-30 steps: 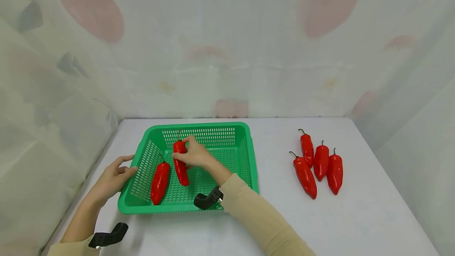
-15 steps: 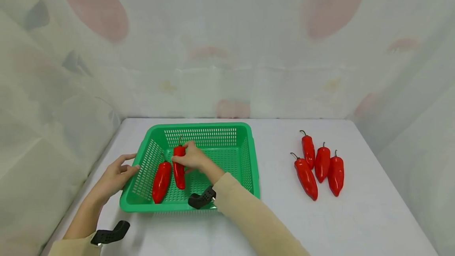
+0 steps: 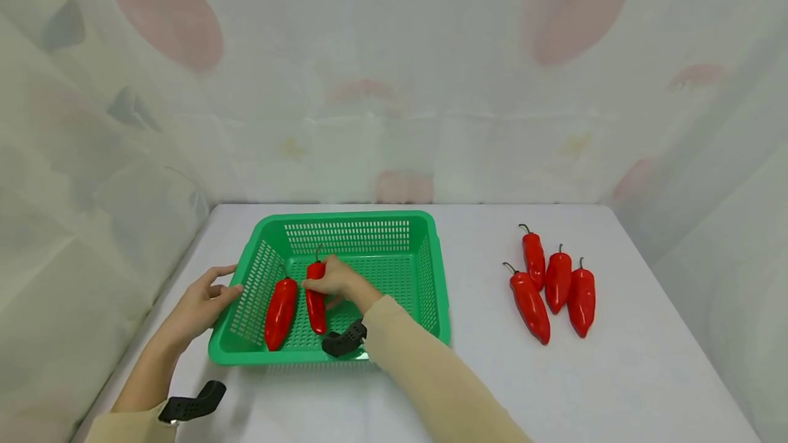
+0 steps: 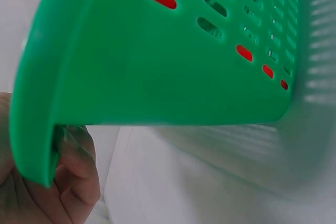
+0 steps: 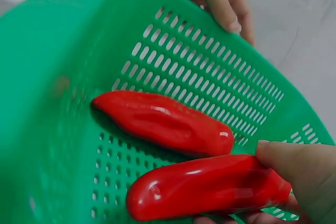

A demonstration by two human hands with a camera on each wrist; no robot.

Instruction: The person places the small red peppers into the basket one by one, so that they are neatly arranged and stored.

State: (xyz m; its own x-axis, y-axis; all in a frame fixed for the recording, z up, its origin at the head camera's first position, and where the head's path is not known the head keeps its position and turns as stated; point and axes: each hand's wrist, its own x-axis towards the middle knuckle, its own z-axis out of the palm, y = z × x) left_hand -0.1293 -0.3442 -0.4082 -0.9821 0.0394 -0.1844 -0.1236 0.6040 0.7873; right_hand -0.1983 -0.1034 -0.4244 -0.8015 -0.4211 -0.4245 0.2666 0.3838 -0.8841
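A green plastic basket with slotted walls stands on the left half of the table. My left hand grips its left rim; in the left wrist view the fingers curl under the lip. Inside the basket, my right hand holds a long red chili pepper near its stem end, low over the basket floor; I cannot tell whether it touches. Just left of it lies another red chili pepper, stem away from me. The right wrist view shows the thumb over the held pepper.
Several more red chili peppers lie grouped on the white table, right of the basket. Patterned cloth hangs behind the table and along both sides.
My right hand has lowered the chili pepper toward the basket floor, drawing it slightly nearer me. The left hand keeps its place on the rim; the other peppers lie as before.
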